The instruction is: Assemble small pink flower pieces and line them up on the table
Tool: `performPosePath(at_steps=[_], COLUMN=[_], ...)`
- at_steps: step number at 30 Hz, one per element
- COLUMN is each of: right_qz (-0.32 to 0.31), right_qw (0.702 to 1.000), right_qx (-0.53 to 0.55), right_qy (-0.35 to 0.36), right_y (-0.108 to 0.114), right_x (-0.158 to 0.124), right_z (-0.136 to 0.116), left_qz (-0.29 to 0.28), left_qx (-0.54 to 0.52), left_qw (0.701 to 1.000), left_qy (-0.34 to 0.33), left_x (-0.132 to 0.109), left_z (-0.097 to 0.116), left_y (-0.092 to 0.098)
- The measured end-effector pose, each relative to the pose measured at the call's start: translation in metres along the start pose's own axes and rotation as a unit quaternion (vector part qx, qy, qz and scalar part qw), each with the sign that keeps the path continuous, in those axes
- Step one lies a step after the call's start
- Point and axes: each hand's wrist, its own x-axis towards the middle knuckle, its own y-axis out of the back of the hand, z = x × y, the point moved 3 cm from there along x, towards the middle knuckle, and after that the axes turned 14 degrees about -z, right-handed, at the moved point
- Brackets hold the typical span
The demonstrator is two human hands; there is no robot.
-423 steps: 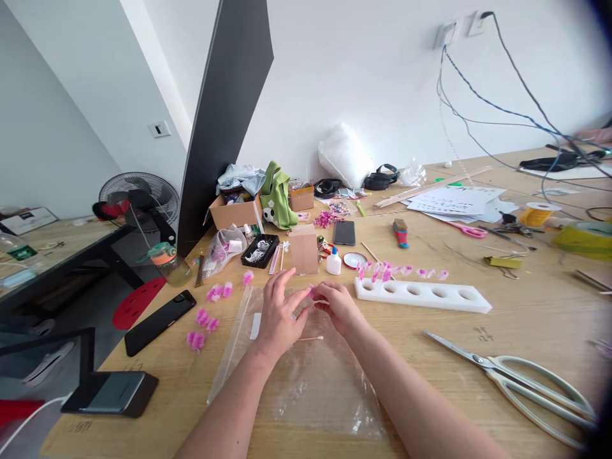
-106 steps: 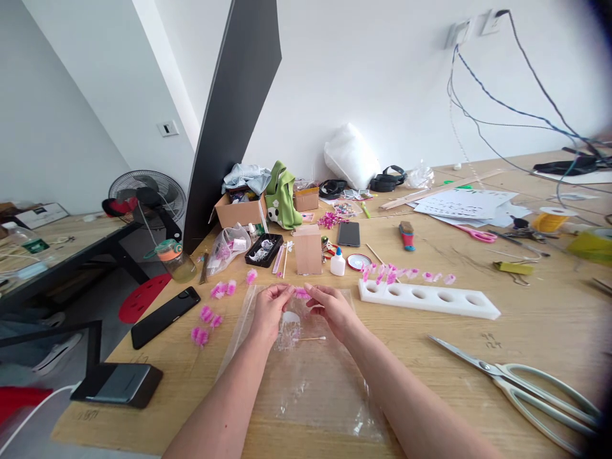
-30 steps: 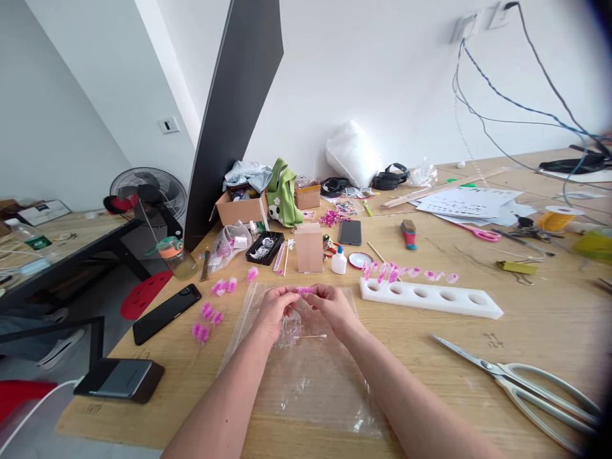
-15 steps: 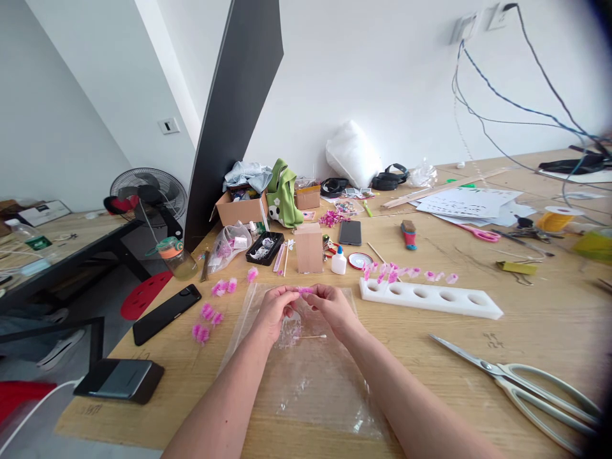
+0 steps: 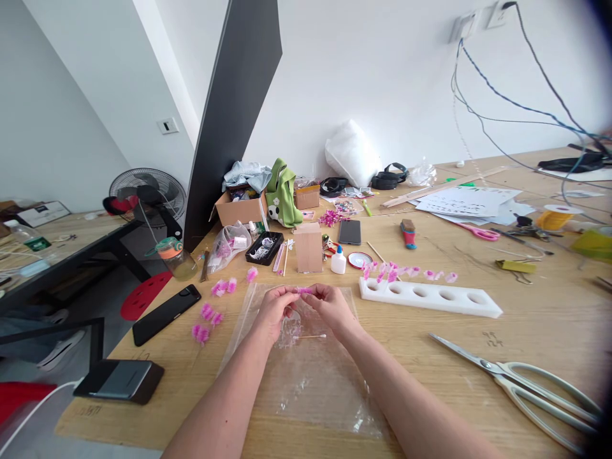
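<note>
Between the fingertips of both hands is a small pink fuzzy piece (image 5: 304, 291), partly covered by the fingers. My left hand (image 5: 276, 307) pinches its left end, and my right hand (image 5: 331, 307) pinches its right end. Under the hands lies a clear plastic bag (image 5: 320, 382) on the wooden table. A cotton swab (image 5: 313, 336) rests on the bag, beside a whitish smear or clump (image 5: 289, 330). Similar pink fuzzy pieces (image 5: 207, 311) are scattered left of the bag. More pink pieces (image 5: 393, 272) stand or lie behind a white holder with round holes (image 5: 430, 308).
Large scissors (image 5: 497, 370) lie at the right. A glue bottle (image 5: 338, 260), a cardboard block (image 5: 308, 248), a black tray (image 5: 264, 248) and a phone (image 5: 350, 233) stand or lie beyond the hands. At the left are a black phone (image 5: 167, 313) and a drink bottle (image 5: 176, 258).
Hardly anything differs. Both hands stay in place with the pink piece between the fingertips; the whole view has shifted very slightly.
</note>
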Motion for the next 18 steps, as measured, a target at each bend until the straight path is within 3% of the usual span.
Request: performPosePath(at_steps=[8,12,15,18], right_qz=[0.012,0.028,0.043,0.054], right_qw=[1.0,0.999,0.999,0.998], right_qx=[-0.005,-0.018,-0.016,-0.021], right_qy=[0.006,0.024,0.016,0.014], right_y=[0.002,0.004,0.006,0.007], right_x=[0.0,0.0,0.0,0.002], right_z=[0.001,0.002,0.003,0.004], left_qz=[0.015,0.052,0.088,0.126], left_qx=[0.016,0.106,0.239,0.375], left_qw=[1.0,0.992,0.961,0.898], left_qy=[-0.012,-0.042,-0.11,-0.191], left_x=[0.0,0.0,-0.002,-0.009], left_z=[0.0,0.0,0.005,0.013], left_y=[0.002,0.006,0.007,0.002])
